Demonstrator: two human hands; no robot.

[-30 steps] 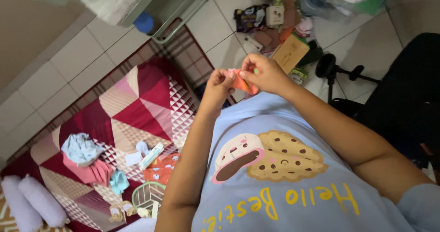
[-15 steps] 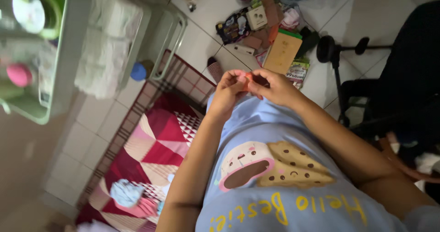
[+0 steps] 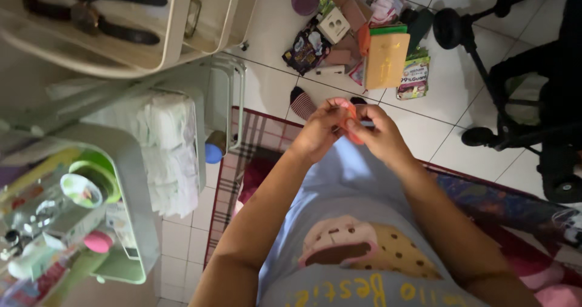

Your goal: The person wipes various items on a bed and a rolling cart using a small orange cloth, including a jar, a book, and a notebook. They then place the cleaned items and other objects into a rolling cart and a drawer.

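A small orange cloth point(image 3: 351, 125) is pinched between both hands — left hand point(image 3: 321, 134) and right hand point(image 3: 379, 138) closed on it, equally near — held at chest height above the tiled floor point(image 3: 273, 83).

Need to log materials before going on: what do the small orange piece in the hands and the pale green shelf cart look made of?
Small orange piece: looks like soft matte fabric, bending between both hands; too small to be sure. Pale green shelf cart: apparently smooth moulded plastic, with rounded rims and a faint sheen.
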